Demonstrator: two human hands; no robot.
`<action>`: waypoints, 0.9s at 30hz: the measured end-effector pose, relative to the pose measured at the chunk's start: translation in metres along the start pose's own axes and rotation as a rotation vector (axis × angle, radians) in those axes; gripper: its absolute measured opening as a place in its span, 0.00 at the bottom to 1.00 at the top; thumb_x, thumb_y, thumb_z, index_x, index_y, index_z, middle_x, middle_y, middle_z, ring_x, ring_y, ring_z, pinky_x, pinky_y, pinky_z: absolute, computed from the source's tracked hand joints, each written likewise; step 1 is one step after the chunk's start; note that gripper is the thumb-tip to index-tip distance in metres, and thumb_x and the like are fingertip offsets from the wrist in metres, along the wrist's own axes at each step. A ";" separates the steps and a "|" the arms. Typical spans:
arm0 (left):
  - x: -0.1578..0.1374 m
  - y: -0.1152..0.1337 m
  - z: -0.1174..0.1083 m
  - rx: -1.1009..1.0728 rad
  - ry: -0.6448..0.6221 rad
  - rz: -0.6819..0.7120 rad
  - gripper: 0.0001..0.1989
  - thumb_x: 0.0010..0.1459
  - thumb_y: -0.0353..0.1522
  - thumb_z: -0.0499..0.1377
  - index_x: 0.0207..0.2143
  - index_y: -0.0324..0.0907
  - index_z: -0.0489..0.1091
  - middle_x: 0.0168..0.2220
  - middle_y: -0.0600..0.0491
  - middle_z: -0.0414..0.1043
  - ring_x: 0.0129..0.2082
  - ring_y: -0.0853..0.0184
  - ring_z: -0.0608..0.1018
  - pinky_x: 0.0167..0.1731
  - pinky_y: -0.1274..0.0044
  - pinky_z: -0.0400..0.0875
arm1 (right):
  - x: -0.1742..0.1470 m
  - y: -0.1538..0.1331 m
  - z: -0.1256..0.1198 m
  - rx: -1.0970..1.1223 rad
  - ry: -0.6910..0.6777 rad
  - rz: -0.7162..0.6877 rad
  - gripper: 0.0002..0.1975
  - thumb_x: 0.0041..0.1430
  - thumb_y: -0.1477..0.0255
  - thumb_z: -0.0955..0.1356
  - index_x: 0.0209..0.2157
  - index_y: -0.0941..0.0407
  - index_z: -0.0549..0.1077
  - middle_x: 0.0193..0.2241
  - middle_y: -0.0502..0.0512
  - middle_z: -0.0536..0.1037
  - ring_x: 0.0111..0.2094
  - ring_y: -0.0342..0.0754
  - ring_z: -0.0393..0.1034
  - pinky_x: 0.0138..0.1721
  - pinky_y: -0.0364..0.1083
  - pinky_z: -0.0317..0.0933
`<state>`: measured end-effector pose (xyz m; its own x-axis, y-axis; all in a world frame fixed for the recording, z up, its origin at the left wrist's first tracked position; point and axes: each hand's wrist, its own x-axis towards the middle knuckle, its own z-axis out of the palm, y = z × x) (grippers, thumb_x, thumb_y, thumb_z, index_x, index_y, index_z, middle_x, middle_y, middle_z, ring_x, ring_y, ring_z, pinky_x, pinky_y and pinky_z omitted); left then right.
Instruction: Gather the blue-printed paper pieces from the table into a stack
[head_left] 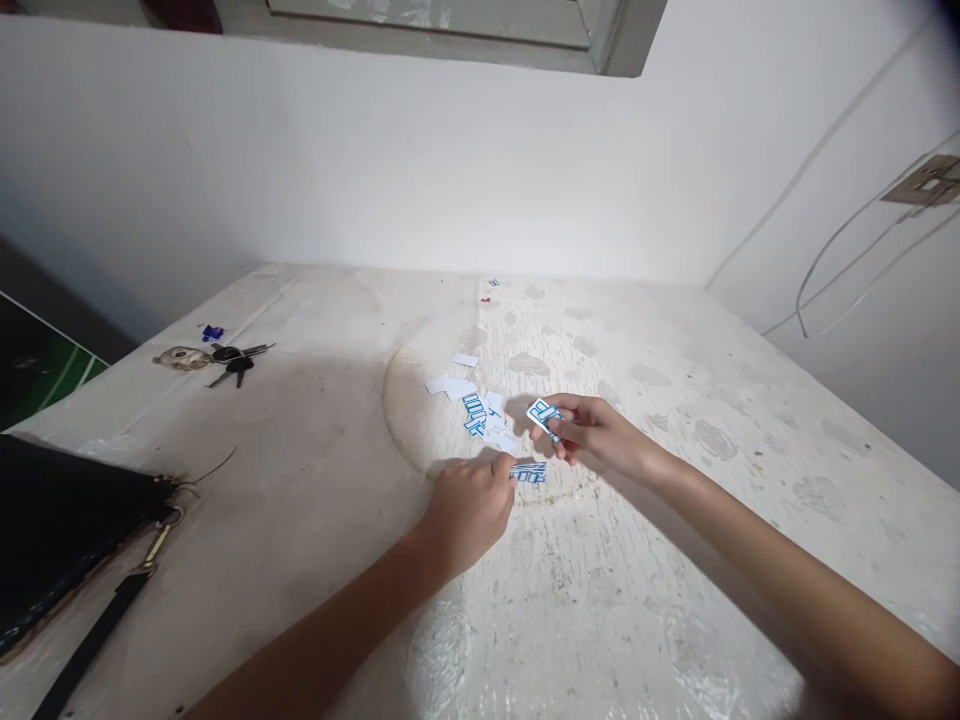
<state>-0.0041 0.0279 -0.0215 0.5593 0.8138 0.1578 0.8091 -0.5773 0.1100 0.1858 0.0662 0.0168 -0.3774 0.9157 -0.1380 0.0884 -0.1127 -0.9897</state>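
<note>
Between the thumb and fingers of my right hand (581, 428) is a small white paper piece (541, 411) with blue printed lettering, held just above the table. My left hand (472, 510) is closed, its fingertips at the left end of a blue-lettered paper strip (531, 472) lying on the table. Whether those fingers pinch the strip or only press on it is hidden. Past my hands lies a loose pile of paper pieces (495, 428), some plain white and some with blue lettering. One blank white piece (466, 360) sits a little apart at the far side.
The pieces lie on a pale, plastic-covered table (337, 520) against a white wall. A bunch of keys (234, 362) and a crumpled blue scrap (213, 332) are at the left. A black bag (67, 530) with its strap (97, 630) occupies the near left. Cables (806, 290) hang at right.
</note>
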 end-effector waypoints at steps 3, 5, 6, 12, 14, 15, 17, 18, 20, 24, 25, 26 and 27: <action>0.001 0.000 -0.002 -0.012 -0.012 -0.019 0.09 0.61 0.30 0.45 0.37 0.40 0.63 0.26 0.52 0.73 0.25 0.63 0.75 0.25 0.74 0.64 | -0.017 -0.002 0.002 0.000 -0.011 -0.020 0.14 0.54 0.66 0.68 0.39 0.58 0.66 0.27 0.53 0.73 0.21 0.41 0.63 0.21 0.42 0.58; 0.002 0.000 -0.002 -0.011 -0.027 -0.031 0.09 0.61 0.30 0.45 0.38 0.40 0.63 0.26 0.53 0.72 0.25 0.63 0.75 0.25 0.74 0.64 | -0.027 -0.001 0.004 -0.042 0.000 -0.021 0.09 0.56 0.66 0.66 0.34 0.58 0.67 0.22 0.50 0.71 0.21 0.41 0.63 0.21 0.42 0.58; 0.002 0.000 -0.003 -0.009 -0.036 -0.033 0.09 0.61 0.30 0.45 0.38 0.40 0.63 0.26 0.53 0.72 0.24 0.63 0.75 0.24 0.74 0.63 | -0.030 0.001 0.006 -0.077 0.016 -0.021 0.08 0.57 0.67 0.66 0.32 0.58 0.67 0.20 0.49 0.69 0.20 0.41 0.62 0.21 0.42 0.58; 0.001 -0.001 -0.006 0.016 -0.040 0.020 0.08 0.56 0.27 0.46 0.36 0.39 0.62 0.23 0.54 0.69 0.22 0.63 0.72 0.22 0.74 0.61 | -0.036 0.020 0.018 -0.421 0.027 -0.193 0.06 0.59 0.72 0.64 0.31 0.57 0.71 0.28 0.51 0.67 0.21 0.39 0.60 0.20 0.41 0.55; 0.000 0.000 -0.006 0.019 -0.016 0.030 0.08 0.54 0.27 0.47 0.37 0.39 0.62 0.23 0.55 0.68 0.22 0.63 0.72 0.22 0.73 0.61 | -0.034 0.028 0.023 -0.552 0.046 -0.312 0.07 0.60 0.75 0.63 0.33 0.56 0.72 0.30 0.52 0.67 0.24 0.41 0.60 0.23 0.42 0.56; 0.000 0.000 -0.006 0.015 -0.003 0.032 0.09 0.53 0.27 0.47 0.37 0.39 0.62 0.24 0.54 0.68 0.22 0.63 0.72 0.22 0.73 0.61 | -0.033 0.032 0.025 -0.601 0.064 -0.351 0.07 0.60 0.76 0.62 0.34 0.56 0.72 0.30 0.53 0.66 0.25 0.41 0.61 0.25 0.43 0.56; -0.001 0.001 -0.005 0.002 0.021 0.033 0.08 0.54 0.28 0.47 0.37 0.39 0.62 0.25 0.54 0.69 0.22 0.63 0.72 0.22 0.73 0.61 | -0.031 0.037 0.028 -0.648 0.091 -0.396 0.07 0.60 0.76 0.62 0.36 0.56 0.71 0.31 0.53 0.66 0.26 0.42 0.61 0.27 0.43 0.57; -0.001 0.001 -0.005 -0.003 0.031 0.035 0.08 0.55 0.29 0.47 0.36 0.39 0.62 0.25 0.54 0.69 0.22 0.63 0.71 0.22 0.73 0.61 | -0.031 0.039 0.030 -0.658 0.100 -0.408 0.07 0.60 0.76 0.62 0.37 0.56 0.70 0.32 0.53 0.65 0.27 0.42 0.62 0.28 0.43 0.58; -0.001 0.001 -0.003 -0.004 0.047 0.039 0.08 0.57 0.29 0.45 0.36 0.39 0.62 0.25 0.54 0.69 0.22 0.63 0.72 0.22 0.73 0.61 | -0.032 0.040 0.032 -0.678 0.110 -0.400 0.08 0.61 0.76 0.62 0.41 0.55 0.68 0.35 0.54 0.64 0.29 0.43 0.62 0.29 0.44 0.59; 0.000 -0.001 0.001 0.002 0.055 0.044 0.10 0.59 0.28 0.44 0.39 0.39 0.62 0.25 0.53 0.70 0.23 0.63 0.73 0.23 0.72 0.62 | -0.034 0.038 0.031 -0.718 0.109 -0.310 0.16 0.59 0.76 0.63 0.49 0.53 0.62 0.42 0.57 0.63 0.27 0.42 0.62 0.28 0.45 0.61; 0.000 -0.002 0.001 -0.001 0.053 0.037 0.10 0.59 0.28 0.44 0.40 0.39 0.62 0.26 0.53 0.71 0.23 0.63 0.73 0.23 0.73 0.62 | -0.034 0.038 0.030 -0.717 0.105 -0.301 0.17 0.58 0.77 0.64 0.50 0.54 0.61 0.42 0.56 0.64 0.27 0.42 0.62 0.29 0.45 0.61; 0.000 -0.002 0.002 -0.009 0.048 0.029 0.09 0.59 0.28 0.44 0.39 0.39 0.62 0.26 0.53 0.71 0.23 0.63 0.73 0.23 0.73 0.61 | -0.034 0.038 0.029 -0.711 0.102 -0.300 0.17 0.58 0.77 0.64 0.50 0.54 0.61 0.41 0.56 0.66 0.27 0.42 0.62 0.29 0.44 0.61; 0.000 -0.002 0.002 -0.022 0.043 0.022 0.09 0.60 0.29 0.44 0.39 0.39 0.62 0.26 0.53 0.71 0.24 0.63 0.73 0.23 0.73 0.61 | -0.034 0.038 0.028 -0.701 0.098 -0.303 0.17 0.58 0.77 0.63 0.49 0.54 0.62 0.39 0.55 0.68 0.27 0.42 0.63 0.29 0.44 0.61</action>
<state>-0.0055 0.0296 -0.0235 0.5683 0.7975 0.2026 0.7922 -0.5968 0.1272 0.1756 0.0201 -0.0170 -0.3979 0.9013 0.1714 0.5699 0.3893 -0.7237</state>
